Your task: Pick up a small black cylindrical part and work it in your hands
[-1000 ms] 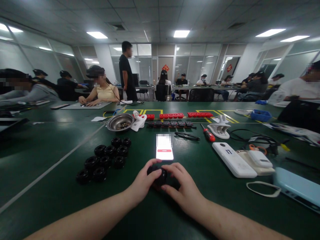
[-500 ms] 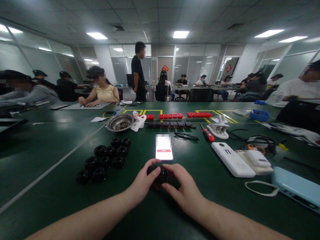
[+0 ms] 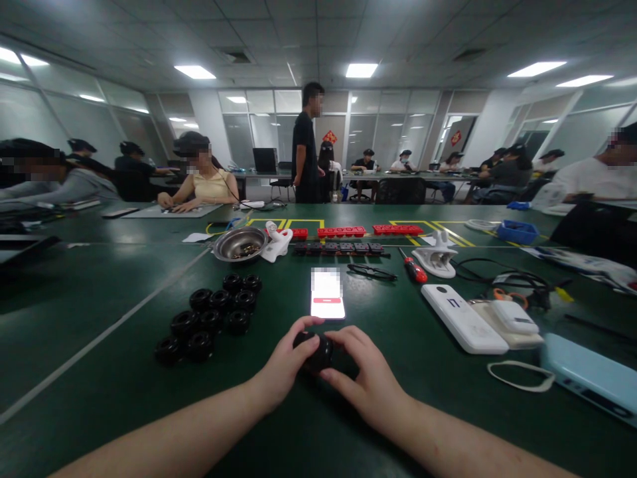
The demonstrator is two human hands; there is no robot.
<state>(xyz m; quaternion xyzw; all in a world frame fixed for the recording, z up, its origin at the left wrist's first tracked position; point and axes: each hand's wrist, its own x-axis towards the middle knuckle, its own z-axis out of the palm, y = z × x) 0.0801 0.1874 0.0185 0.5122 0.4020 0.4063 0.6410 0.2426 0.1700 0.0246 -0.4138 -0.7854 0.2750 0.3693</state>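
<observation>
Between my two hands is a glossy black wheel-like part [image 3: 323, 352], low over the green table. My left hand [image 3: 288, 358] grips it from the left, thumb across its near side and fingers behind. From the right, the thumb and fingers of my right hand [image 3: 365, 372] close round its other side. Several similar black wheel-like parts [image 3: 219, 300] with holes in their middles stand grouped on the table to the left. Just beyond my hands lies a phone [image 3: 327, 309] with its screen lit.
Farther back are a metal bowl [image 3: 239, 245] with small pieces, red trays [image 3: 342, 232], a black strip of blocks [image 3: 341, 249], glasses [image 3: 372, 272] and a screwdriver [image 3: 415, 270]. On the right lie a white power bank [image 3: 462, 318] and a light-blue device [image 3: 592, 375]. Other people sit around.
My hands stay in place round the black part, which appears slightly turned. In the background, a standing person has moved to the right.
</observation>
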